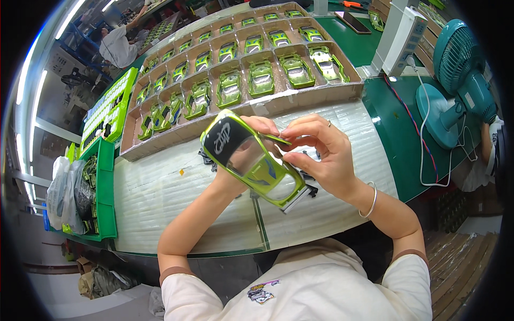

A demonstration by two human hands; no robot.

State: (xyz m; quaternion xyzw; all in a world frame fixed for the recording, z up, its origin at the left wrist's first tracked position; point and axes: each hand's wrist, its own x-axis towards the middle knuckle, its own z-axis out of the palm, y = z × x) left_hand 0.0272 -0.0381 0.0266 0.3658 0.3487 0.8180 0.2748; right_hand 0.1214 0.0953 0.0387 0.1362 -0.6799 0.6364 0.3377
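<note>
A lime-green toy car body shell [254, 160] with a dark roof panel and clear windows is held tilted above the table. My left hand [261, 124] grips it from behind and the far side; most of that hand is hidden by the shell. On the shell's right side, my right hand [327, 155] has thumb and fingers closed on a narrow green-and-dark piece [278, 140] along the edge. Whether this piece is fixed to the shell, I cannot tell. Small black parts [310, 190] lie on the table, partly hidden under the shell.
Beyond my hands stands a divided cardboard tray [278, 104] holding several green car shells. To the left are a green crate [108, 192] with plastic bags and a lime-green rack [119, 107]. A teal fan [436, 115], loose cables, a power strip [409, 40] and a phone [353, 22] are on the right.
</note>
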